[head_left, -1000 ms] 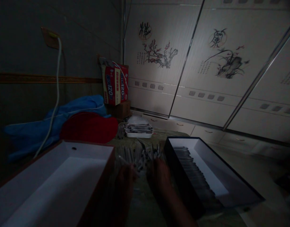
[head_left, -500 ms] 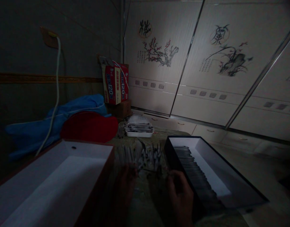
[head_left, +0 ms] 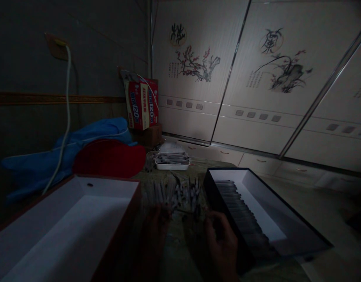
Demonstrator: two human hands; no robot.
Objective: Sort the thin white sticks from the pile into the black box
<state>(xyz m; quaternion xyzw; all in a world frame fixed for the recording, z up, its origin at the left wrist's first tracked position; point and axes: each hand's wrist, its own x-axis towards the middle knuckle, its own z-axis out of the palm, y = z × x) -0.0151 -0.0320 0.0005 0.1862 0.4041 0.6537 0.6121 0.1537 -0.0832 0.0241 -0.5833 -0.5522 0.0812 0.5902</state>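
Slim, straight pen-like sticks, translucent grey with dark ends, lie in a loose heap mid-surface, between two rigid, deep-walled boxes. The left hand is at the heap's near edge, too dim to tell whether its fingers are clamped on anything. The right hand curls beside the dark box, thumb and forefinger tips close together; I cannot tell if they pinch something. A thin dark rod spans part of the gap between the hands.

The dark box has a smooth white lining and a ribbed row of sticks along its left wall, with pale floor showing to their right. The reddish-rimmed box fills the surface's left side. Near the far edge stands a shallow, round-cornered white tray. Mottled surface shows between the forearms.
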